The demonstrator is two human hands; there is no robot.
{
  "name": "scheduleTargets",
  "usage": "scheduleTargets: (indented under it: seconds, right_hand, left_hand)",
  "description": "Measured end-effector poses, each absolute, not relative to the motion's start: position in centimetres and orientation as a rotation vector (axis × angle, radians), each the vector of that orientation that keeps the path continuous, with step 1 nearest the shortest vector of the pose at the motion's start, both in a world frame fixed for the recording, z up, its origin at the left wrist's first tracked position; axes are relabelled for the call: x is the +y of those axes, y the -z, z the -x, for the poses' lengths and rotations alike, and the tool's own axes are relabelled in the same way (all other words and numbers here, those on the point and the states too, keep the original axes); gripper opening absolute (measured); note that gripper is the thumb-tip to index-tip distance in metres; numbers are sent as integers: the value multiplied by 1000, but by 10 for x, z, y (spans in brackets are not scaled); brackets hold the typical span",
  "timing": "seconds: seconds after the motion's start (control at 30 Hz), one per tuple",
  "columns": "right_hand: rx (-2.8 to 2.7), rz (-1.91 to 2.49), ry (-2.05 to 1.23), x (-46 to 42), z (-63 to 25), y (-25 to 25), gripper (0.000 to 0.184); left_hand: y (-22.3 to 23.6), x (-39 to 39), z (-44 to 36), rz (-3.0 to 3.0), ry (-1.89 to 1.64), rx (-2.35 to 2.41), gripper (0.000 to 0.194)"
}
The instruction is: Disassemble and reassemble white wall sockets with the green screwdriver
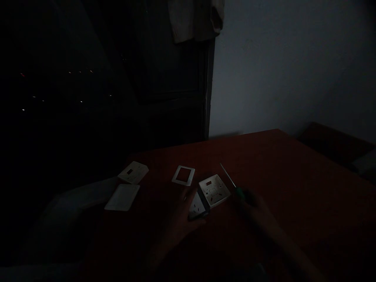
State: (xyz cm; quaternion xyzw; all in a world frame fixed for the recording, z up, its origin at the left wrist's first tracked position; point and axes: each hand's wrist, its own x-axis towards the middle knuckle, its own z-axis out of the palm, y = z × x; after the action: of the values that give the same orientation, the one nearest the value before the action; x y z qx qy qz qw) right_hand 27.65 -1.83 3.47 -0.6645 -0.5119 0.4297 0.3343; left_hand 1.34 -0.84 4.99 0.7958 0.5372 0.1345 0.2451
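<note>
My left hand [183, 223] is closed around a white socket faceplate [197, 205] with small slots, tilted on edge. Against its right side stands a white square mounting box [215, 190], open side up, with a rectangular cutout in its base. Closed on the green handle of a screwdriver [239, 192] is my right hand [257, 209]; the metal shaft points up and left, apart from the box. A thin white square frame [183, 175] lies just beyond my left hand. Darkness hides much of the fingers of both hands.
The reddish wooden table [279, 164] reaches to a pale wall [279, 70]. At its left lie a second white mounting box [133, 172] and a flat white plate [122, 197]. A dark window [73, 86] shows distant lights, with a cloth [194, 19] hanging above.
</note>
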Motion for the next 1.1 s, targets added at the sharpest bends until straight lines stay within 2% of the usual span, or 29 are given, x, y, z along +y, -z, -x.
scheduleTargets:
  seconds: [0.1, 0.23, 0.63, 0.83, 1.1]
  right_hand:
    - [-1399, 1737, -1066, 1, -276, -28, 42]
    - [-1480, 1672, -1061, 21, -274, -18, 41]
    - [-1544, 1495, -1197, 14, -255, -13, 35]
    - [-1484, 1427, -1235, 0, -249, -13, 35]
    - [-1368, 1425, -1246, -8, -253, -17, 31]
  left_hand:
    - [-34, -13, -14, -2211, -373, 1487, 91]
    - [-21, -12, -14, -2213, -445, 1503, 79]
    - [-53, -4, -12, -2103, -562, 1510, 75]
    - [-52, 5, -31, -2192, -585, 1281, 81]
    - [-48, 19, -46, -2187, -528, 1215, 74]
